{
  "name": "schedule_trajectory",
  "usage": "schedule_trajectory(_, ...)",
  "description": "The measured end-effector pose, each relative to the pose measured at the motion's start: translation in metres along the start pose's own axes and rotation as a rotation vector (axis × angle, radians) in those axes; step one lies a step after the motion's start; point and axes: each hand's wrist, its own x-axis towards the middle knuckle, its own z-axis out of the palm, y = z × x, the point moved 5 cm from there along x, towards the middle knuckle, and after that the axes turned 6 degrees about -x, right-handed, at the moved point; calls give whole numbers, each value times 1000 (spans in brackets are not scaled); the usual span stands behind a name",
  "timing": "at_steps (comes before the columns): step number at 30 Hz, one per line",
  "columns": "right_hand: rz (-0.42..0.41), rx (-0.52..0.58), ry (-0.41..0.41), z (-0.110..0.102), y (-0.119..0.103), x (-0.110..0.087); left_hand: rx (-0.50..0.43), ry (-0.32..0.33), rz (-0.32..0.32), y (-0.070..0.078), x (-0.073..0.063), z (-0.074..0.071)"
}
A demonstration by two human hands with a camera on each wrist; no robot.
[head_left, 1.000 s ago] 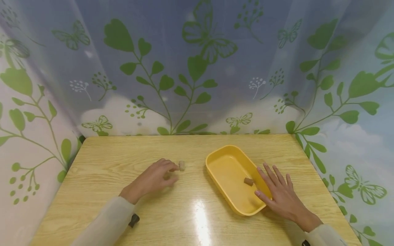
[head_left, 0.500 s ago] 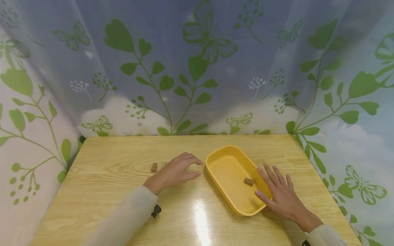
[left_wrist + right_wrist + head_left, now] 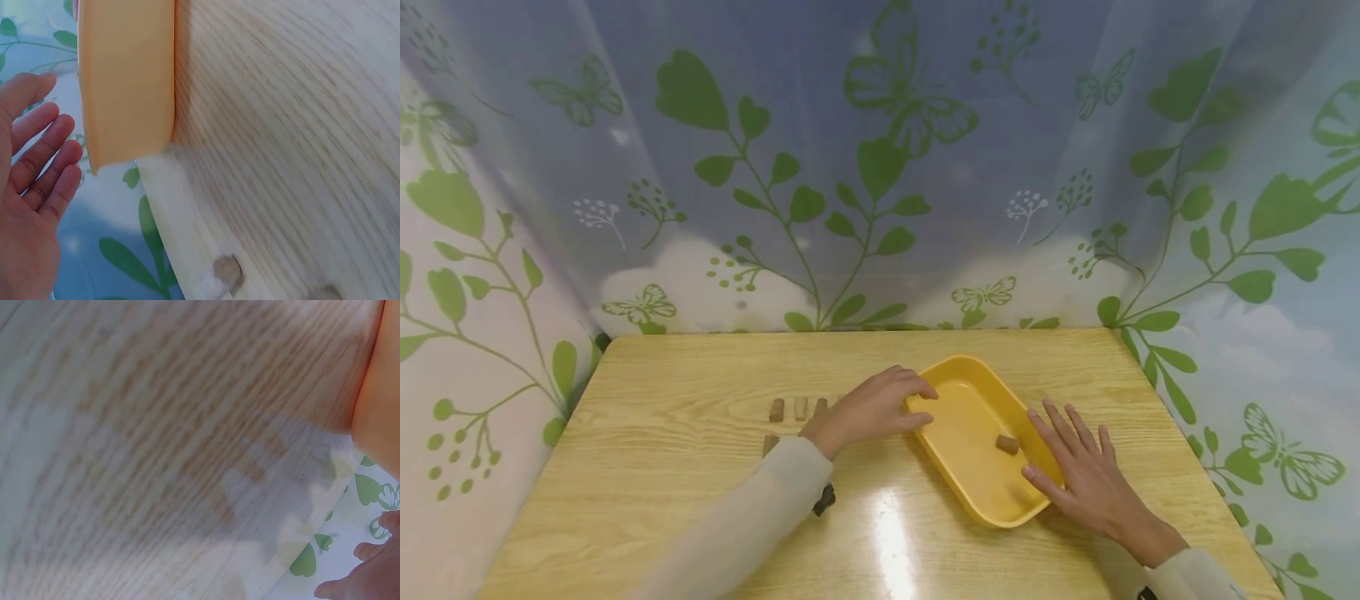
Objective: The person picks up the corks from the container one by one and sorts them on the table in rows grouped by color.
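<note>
My left hand [image 3: 876,408] hangs over the left rim of a yellow plastic bin [image 3: 943,475], thumb and fingers apart. The left wrist view shows its palm and loosely bent fingers [image 3: 53,159] beside the bin's wall [image 3: 128,81], with nothing between them. One small brown cork [image 3: 1007,444] lies inside the bin toward its right side. Across the bin's right rim rests my right hand [image 3: 1086,479], fingers spread. Only part of that hand [image 3: 369,569] shows at the lower corner of the right wrist view.
Several corks stand on the wooden table [image 3: 662,467] left of the bin, including a brown cork [image 3: 777,409] and a paler cork [image 3: 801,408]. My left forearm partly hides others. A patterned curtain [image 3: 820,167] surrounds the table's back and sides.
My left hand has moved right, from beside a pale cork to over the bin's left rim, bringing corks behind it into view. The right hand and the bin stay put.
</note>
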Motion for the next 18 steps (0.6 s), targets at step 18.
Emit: schedule_trajectory(18, 17, 15, -29, 2, 1, 0, 32, -94, 70, 24, 41, 32)
